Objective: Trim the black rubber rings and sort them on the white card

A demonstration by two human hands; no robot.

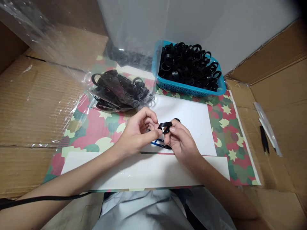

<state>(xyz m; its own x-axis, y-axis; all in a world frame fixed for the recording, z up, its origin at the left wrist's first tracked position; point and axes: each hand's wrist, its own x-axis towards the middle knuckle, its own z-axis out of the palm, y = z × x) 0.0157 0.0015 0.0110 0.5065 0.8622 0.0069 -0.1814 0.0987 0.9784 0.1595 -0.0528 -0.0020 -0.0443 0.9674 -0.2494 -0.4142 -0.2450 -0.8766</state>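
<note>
One black band (165, 124): held just above the white sheet (196, 121), its loop partly hidden by fingers.
Right hand (181, 138): the band is pinched between thumb and fingers.
Left hand (137, 134): fingers are curled; the band is met by the thumb tip, but whether it is gripped cannot be told.
Blue piece (157, 144): laid on the white sheet, partly covered.
Blue basket (189, 91): heaped with black loops (187, 60), set beyond the white sheet.
Clear bag (110, 100): placed left of the white sheet, black pieces (120, 84) enclosed.

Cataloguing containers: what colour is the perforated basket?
The perforated basket is turquoise blue; head view shows it best.
</note>
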